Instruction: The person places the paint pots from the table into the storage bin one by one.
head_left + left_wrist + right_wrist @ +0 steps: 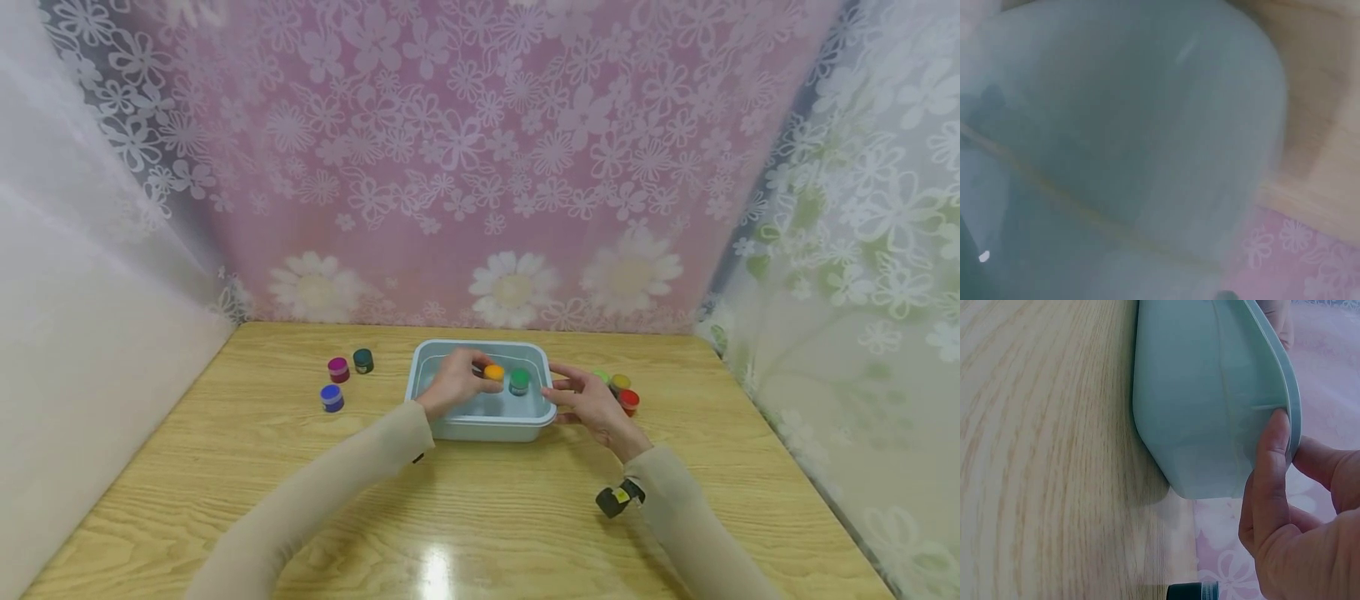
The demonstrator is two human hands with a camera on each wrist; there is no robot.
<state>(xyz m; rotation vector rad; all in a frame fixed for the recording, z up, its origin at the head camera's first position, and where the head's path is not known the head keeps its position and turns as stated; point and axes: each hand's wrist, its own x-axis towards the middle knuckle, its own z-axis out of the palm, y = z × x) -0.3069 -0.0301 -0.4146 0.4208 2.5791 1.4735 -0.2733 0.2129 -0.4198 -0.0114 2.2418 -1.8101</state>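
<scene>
A light blue plastic basin point(480, 432) stands on the wooden table. Inside it, my left hand point(453, 383) pinches a small orange-lidded paint jar point(494, 372) between thumb and fingers. Close by on the right in the basin is a green-lidded paint jar point(519, 382). My right hand point(592, 408) grips the basin's right rim; in the right wrist view its thumb and fingers lie on either side of the rim point(1295, 406). The left wrist view shows mostly the basin's blurred wall point(1147, 125), with neither hand nor jar clear.
Left of the basin sit a magenta jar point(339, 370), a dark green jar point(363, 361) and a blue jar point(332, 398). Beyond my right hand are a red jar point(629, 402), a yellow jar point(619, 383) and a partly hidden light green jar point(602, 377). Floral curtains point(480, 167) surround the table.
</scene>
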